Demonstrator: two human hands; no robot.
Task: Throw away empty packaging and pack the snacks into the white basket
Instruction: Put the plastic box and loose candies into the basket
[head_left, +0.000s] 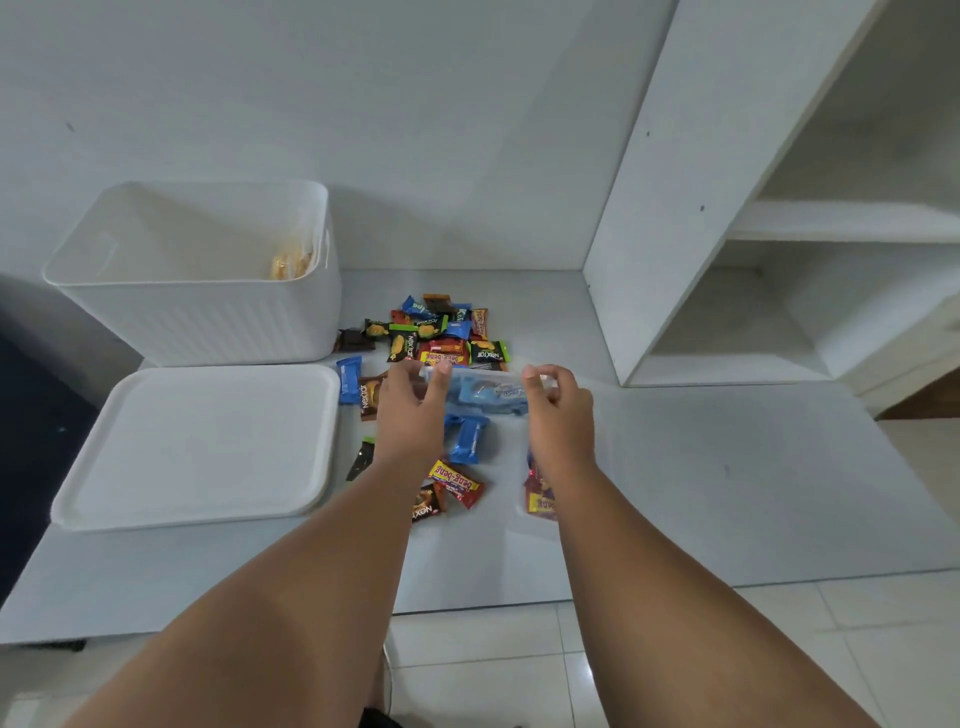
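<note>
One clear bag (485, 393), pinched by left hand (410, 410), right hand (560, 411)

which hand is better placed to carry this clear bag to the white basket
Left, likely. Both pinch the clear bag, but the left hand is nearer the white basket; the right hand would have to reach across.

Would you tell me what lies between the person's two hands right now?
In the head view, a clear bag holding blue-wrapped snacks stretches between the left hand and the right hand, each pinching its top edge.
</note>
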